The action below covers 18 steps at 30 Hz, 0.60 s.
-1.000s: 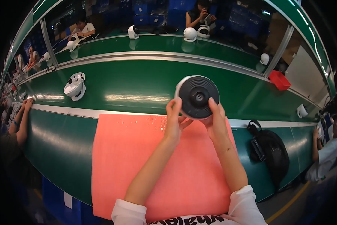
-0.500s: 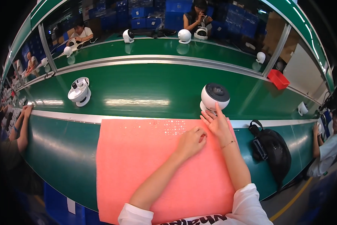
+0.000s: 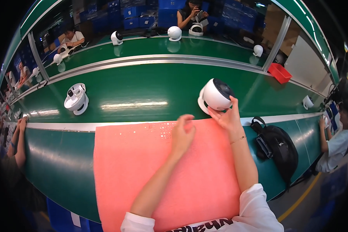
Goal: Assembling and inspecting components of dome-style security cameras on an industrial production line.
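Observation:
A white rounded camera (image 3: 212,96) with a black top sits tilted on its foot on the green surface. My right hand (image 3: 228,118) grips it from its near right side, thumb and fingers at its lower edge. My left hand (image 3: 182,133) is over the far part of the pink mat (image 3: 162,185), its fingers loosely curled, thumb apart, with nothing visible in them. Just left of that hand, several small shiny round pieces (image 3: 166,130) lie in rows on the mat; they are too small to name. A few more lie scattered farther left.
An opened white camera housing (image 3: 76,99) stands at the left on the green surface. A black bag (image 3: 278,150) lies right of the mat. Farther right are a red bin (image 3: 279,73) and another white camera (image 3: 307,102). Co-workers sit at both sides and across.
My right hand, open beside the camera before, has closed on it, and the camera has tipped to the right. My left hand has moved up over the mat, its fingers loosening. The view has shifted slightly.

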{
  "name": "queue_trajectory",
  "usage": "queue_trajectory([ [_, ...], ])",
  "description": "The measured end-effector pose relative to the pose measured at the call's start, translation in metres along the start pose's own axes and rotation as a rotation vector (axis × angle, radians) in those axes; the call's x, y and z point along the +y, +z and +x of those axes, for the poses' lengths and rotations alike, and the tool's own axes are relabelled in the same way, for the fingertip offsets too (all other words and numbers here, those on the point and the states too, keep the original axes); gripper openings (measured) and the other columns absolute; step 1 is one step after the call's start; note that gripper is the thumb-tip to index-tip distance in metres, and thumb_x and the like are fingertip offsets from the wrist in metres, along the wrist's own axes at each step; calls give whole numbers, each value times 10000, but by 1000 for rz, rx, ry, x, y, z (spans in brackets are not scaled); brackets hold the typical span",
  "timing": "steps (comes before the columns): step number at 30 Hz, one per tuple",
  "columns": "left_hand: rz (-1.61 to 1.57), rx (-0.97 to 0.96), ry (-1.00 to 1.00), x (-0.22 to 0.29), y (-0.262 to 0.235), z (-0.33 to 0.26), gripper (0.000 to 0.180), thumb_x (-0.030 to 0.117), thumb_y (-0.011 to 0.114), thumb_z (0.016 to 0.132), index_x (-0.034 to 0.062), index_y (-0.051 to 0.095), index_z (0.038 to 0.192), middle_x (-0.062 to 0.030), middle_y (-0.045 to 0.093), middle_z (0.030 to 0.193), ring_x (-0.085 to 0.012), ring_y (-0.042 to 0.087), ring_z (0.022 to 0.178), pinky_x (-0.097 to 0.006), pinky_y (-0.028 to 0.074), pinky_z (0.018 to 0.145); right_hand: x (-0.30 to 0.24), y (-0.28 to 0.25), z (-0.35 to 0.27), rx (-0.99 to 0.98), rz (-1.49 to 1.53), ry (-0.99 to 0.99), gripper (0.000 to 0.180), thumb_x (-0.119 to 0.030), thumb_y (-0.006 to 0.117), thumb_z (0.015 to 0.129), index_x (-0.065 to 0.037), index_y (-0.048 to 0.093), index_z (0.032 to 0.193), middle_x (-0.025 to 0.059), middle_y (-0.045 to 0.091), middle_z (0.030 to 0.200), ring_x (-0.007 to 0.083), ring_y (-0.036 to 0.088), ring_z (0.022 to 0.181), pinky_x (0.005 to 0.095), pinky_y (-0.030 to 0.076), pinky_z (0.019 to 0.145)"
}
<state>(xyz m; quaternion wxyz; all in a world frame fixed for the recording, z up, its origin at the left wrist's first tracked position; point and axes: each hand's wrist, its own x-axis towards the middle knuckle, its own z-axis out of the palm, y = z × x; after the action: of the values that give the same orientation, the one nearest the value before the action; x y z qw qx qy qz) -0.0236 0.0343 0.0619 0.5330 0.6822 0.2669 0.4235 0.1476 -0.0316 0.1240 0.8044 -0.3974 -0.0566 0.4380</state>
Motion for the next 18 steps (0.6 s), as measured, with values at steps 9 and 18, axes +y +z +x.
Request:
queue_trajectory([
  [9,-239,159,110,70,-83,23,561,326,606,858,48,416,1306,-183,458,1307,-289,391,1269,-436,346,1016,20,61,-50,-452,-283,313,865,-668,414,810,41,380,1306,254,515,1171,351,636,910,421,561,781],
  [18,-441,-22,5,78,-92,18,762,336,663,816,6,275,1384,-202,461,1272,-266,470,1177,-376,385,972,50,81,-85,-379,-558,124,681,-485,577,835,-153,324,1373,101,451,1268,234,514,1121,428,505,862],
])
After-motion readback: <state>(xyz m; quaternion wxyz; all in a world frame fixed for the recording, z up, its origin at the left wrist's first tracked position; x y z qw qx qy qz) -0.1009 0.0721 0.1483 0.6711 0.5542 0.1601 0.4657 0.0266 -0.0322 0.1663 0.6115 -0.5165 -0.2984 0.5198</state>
